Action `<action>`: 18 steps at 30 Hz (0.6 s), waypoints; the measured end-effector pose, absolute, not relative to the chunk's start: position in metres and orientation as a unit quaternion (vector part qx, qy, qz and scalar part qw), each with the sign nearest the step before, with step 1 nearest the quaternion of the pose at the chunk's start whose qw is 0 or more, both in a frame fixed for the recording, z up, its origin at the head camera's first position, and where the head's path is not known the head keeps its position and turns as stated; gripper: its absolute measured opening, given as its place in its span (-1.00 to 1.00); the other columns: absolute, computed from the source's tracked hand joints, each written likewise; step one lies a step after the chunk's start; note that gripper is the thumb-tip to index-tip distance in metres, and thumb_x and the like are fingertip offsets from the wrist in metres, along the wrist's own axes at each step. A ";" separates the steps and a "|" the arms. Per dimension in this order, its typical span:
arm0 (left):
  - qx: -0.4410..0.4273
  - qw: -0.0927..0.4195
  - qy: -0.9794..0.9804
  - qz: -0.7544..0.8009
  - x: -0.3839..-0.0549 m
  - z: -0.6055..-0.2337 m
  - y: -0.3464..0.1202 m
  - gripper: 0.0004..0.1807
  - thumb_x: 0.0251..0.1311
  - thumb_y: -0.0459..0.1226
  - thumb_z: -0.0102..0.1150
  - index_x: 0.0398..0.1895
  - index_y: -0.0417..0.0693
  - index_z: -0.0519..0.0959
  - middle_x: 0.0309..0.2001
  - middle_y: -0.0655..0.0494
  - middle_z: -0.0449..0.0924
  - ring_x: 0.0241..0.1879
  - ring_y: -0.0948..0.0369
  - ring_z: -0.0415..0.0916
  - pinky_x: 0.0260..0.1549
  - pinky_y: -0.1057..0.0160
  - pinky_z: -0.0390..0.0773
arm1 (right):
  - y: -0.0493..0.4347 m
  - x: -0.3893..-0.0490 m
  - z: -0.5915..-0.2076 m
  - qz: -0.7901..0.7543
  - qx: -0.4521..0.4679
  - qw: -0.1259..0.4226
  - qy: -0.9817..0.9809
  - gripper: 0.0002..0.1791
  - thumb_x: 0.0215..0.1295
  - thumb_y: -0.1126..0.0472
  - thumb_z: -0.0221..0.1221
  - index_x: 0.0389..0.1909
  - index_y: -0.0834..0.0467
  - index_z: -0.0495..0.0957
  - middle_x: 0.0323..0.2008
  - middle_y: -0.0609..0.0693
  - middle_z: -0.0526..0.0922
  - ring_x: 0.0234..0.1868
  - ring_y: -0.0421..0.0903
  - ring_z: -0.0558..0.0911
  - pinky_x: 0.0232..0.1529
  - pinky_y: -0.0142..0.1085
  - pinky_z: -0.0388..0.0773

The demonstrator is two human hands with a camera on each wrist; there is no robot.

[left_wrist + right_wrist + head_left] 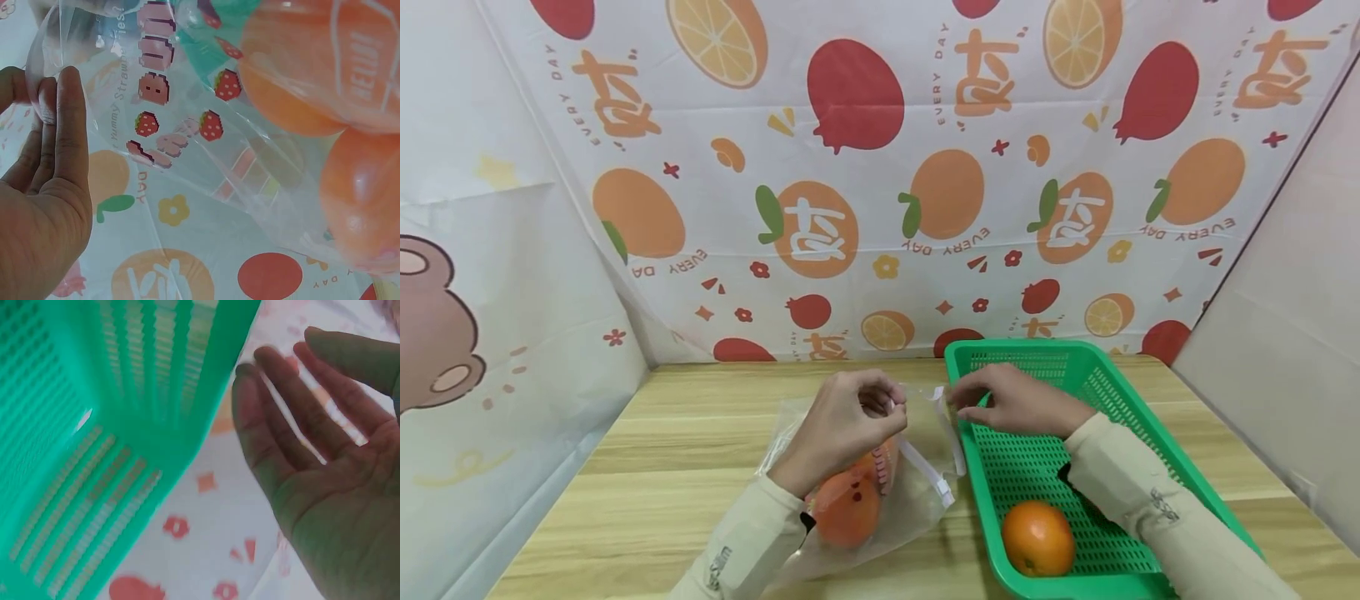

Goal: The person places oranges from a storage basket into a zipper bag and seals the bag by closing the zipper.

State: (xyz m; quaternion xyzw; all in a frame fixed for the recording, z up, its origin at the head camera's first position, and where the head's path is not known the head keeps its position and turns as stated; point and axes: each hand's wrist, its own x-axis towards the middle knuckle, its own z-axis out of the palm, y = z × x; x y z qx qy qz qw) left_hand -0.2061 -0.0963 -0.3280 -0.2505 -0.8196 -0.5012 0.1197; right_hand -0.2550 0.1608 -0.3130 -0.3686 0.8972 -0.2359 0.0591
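Note:
A clear zip bag (917, 504) printed with strawberries and pink lettering lies on the table's middle, with oranges (847, 510) inside it. My left hand (850, 425) pinches the bag's edge between thumb and fingers; the left wrist view shows the plastic (181, 187) stretching away from that grip. Two round orange fruits (359, 187) press against the film there. Over the left rim of a green basket (981, 500) hovers my right hand (1018, 404), its fingers loosely bent and holding nothing. In the right wrist view that hand (331, 481) is beside the basket wall (156, 444).
One orange (1037, 537) sits in the near part of the basket, and something dark is partly hidden under the right forearm. A fruit-print cloth (880, 217) hangs behind the wooden table (647, 467). The basket stands right beside the bag.

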 end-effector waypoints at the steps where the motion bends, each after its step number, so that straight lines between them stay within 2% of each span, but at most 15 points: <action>1: -0.250 0.120 -0.819 -0.501 -0.206 -0.328 -0.097 -0.88 0.04 -0.44 0.30 -0.42 -0.03 0.66 -0.48 0.21 0.64 -0.48 0.29 0.61 -0.40 0.29 0.68 | 0.167 -0.256 -0.312 -0.234 -0.357 0.055 0.903 -0.73 0.39 0.26 0.25 0.06 0.20 0.68 -0.05 0.00 0.73 -0.09 -0.15 0.67 -0.05 -0.21 0.67; 5: -0.252 0.122 -0.821 -0.497 -0.207 -0.328 -0.098 -0.88 0.04 -0.43 0.29 -0.42 -0.03 0.67 -0.48 0.22 0.64 -0.48 0.29 0.61 -0.40 0.29 0.68 | 0.191 -0.258 -0.310 -0.214 -0.322 0.041 0.921 -0.69 0.40 0.24 0.24 0.09 0.25 0.65 0.01 0.07 0.71 0.01 0.03 0.66 0.04 -0.01 0.63; 8: -0.252 0.125 -0.823 -0.493 -0.208 -0.328 -0.099 -0.89 0.04 -0.42 0.29 -0.42 -0.02 0.67 -0.48 0.23 0.64 -0.48 0.30 0.61 -0.40 0.29 0.68 | 0.207 -0.259 -0.311 -0.181 -0.305 0.041 0.934 -0.67 0.37 0.22 0.26 0.10 0.26 0.64 0.04 0.10 0.70 0.09 0.14 0.63 0.09 0.07 0.59; 14: -0.254 0.125 -0.824 -0.491 -0.209 -0.328 -0.099 -0.89 0.04 -0.42 0.29 -0.42 -0.02 0.67 -0.48 0.23 0.64 -0.48 0.30 0.60 -0.40 0.30 0.67 | 0.233 -0.257 -0.320 -0.108 -0.244 0.093 0.959 -0.59 0.25 0.11 0.39 0.07 0.19 0.66 0.10 0.11 0.66 0.18 0.24 0.55 0.11 0.15 0.56; 18: -0.257 0.123 -0.824 -0.490 -0.210 -0.328 -0.100 -0.89 0.04 -0.42 0.29 -0.42 -0.02 0.67 -0.48 0.24 0.64 -0.48 0.31 0.61 -0.41 0.30 0.67 | 0.244 -0.253 -0.326 -0.075 -0.218 0.122 0.966 -0.55 0.17 0.09 0.44 0.05 0.19 0.66 0.09 0.15 0.65 0.12 0.25 0.56 0.08 0.18 0.56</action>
